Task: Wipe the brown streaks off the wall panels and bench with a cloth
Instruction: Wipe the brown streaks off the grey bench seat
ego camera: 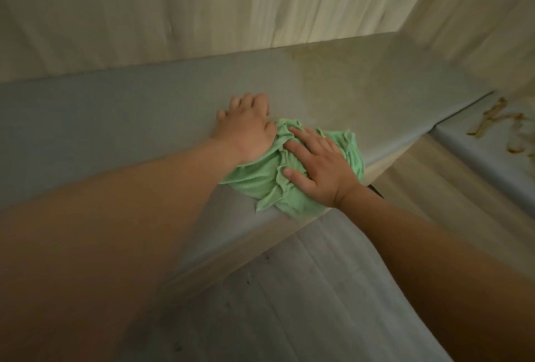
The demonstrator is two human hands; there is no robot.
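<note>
Right hand: flat on top of the green cloth, fingers straight and spread, tips toward the upper left, palm pressing down. No curl, no pinch.

Left hand: just left of the cloth, fingers loosely spread and lightly bent on the grey-blue surface, heel of the palm resting on the cloth's left edge. Nothing gripped.

Count: two hands, both bare forearms in view; one cloth; two wall panels, one behind the cloth and one to its far right; one cluster of brown streaks, individual strokes too tangled to number.

Cloth: bunched and wrinkled, on the front edge of the surface, lower part draped over that edge. Long axis roughly along the edge, lower left to upper right in the head view.

Beyond the cloth, toward the back panel: a faint yellowish-brown smear on the surface, well short of the hands.

Far right of the cloth, well apart: brown streaks on a second grey-blue section adjoining at the corner; whether some on the wall foot as well, cannot tell.

Below the cloth: pale plank floor.
</note>
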